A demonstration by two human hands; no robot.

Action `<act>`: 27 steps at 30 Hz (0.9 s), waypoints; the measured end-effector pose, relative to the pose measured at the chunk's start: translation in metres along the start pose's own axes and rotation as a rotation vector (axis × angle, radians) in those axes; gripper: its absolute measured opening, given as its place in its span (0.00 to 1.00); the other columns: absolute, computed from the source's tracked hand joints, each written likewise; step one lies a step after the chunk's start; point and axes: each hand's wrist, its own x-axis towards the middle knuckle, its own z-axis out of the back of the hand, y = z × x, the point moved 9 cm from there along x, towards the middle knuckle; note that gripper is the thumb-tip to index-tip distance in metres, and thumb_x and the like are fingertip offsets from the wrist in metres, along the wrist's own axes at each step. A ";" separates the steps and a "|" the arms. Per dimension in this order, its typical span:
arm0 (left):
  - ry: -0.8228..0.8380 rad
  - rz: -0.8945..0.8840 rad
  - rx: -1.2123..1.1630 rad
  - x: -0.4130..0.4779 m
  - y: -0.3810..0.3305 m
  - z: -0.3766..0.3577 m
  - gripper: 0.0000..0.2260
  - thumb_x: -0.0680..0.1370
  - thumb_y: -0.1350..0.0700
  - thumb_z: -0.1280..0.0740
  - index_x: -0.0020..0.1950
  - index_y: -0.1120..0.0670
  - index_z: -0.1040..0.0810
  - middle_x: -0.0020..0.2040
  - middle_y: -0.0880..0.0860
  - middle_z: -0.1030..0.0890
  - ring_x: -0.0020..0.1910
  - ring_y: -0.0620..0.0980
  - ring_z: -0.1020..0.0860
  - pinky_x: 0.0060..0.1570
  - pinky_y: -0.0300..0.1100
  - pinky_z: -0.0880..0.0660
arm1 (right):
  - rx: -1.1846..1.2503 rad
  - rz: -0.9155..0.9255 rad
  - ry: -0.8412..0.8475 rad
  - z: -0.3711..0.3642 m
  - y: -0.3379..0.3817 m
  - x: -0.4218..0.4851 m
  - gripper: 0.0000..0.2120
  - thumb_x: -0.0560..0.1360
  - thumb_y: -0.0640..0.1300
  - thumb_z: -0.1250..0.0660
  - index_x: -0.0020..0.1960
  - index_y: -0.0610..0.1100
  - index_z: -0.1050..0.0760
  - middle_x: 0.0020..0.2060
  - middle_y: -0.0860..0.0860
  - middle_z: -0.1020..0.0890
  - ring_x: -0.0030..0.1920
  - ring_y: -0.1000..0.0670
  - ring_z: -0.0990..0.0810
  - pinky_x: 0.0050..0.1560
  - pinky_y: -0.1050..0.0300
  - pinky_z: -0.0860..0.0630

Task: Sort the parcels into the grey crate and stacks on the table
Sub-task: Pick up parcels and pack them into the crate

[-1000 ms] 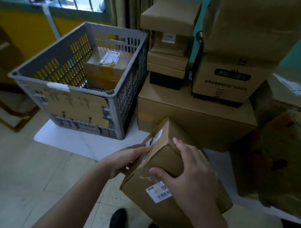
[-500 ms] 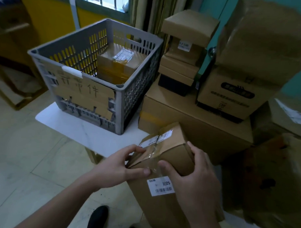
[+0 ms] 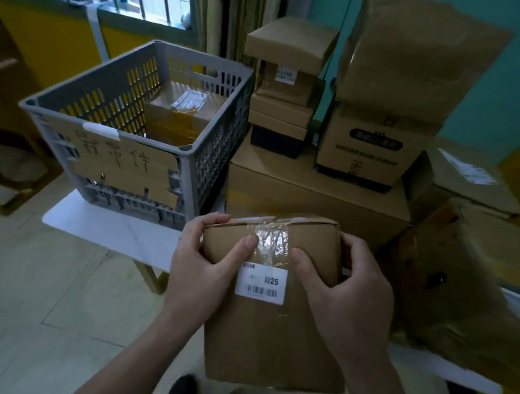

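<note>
Left hand (image 3: 201, 271) and right hand (image 3: 349, 291) grip a taped brown cardboard parcel (image 3: 273, 324) near the slatted grey plastic crate (image 3: 192, 162) on the white counter (image 3: 119, 230).

Looks toward a barred window (image 3: 159, 4), bright with daylight. Finds yellow wall (image 3: 51, 48) just below the window, curtains (image 3: 229, 19) beside its right, teal wall (image 3: 492, 96) farther right, white table (image 3: 110, 230) and pale tiled floor (image 3: 42, 307) well below.

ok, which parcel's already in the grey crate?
The yellow-taped box with a white label on top, at the grey crate's far right. The rest stand stacked on the table outside it, bar the parcel in the left hand and right hand.
</note>
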 end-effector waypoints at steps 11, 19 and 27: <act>0.127 -0.050 0.153 0.015 -0.006 -0.010 0.34 0.59 0.33 0.26 0.60 0.44 0.30 0.55 0.43 0.21 0.54 0.41 0.22 0.52 0.43 0.22 | 0.116 -0.129 -0.018 -0.005 -0.007 -0.011 0.40 0.63 0.70 0.37 0.73 0.59 0.34 0.52 0.70 0.27 0.52 0.62 0.24 0.53 0.61 0.24; 0.315 -0.155 0.268 0.023 -0.013 -0.013 0.30 0.67 0.38 0.25 0.65 0.37 0.33 0.61 0.39 0.31 0.58 0.37 0.28 0.59 0.50 0.22 | 0.143 -0.270 -0.033 -0.014 -0.022 -0.017 0.20 0.70 0.60 0.30 0.60 0.59 0.30 0.45 0.68 0.26 0.44 0.69 0.24 0.42 0.68 0.27; 0.570 -0.290 0.481 0.017 0.001 -0.026 0.40 0.72 0.37 0.28 0.77 0.32 0.48 0.59 0.35 0.41 0.59 0.40 0.32 0.57 0.39 0.27 | 0.258 -0.552 -0.065 -0.040 -0.056 -0.046 0.25 0.66 0.67 0.37 0.57 0.54 0.28 0.48 0.60 0.24 0.48 0.61 0.26 0.42 0.61 0.28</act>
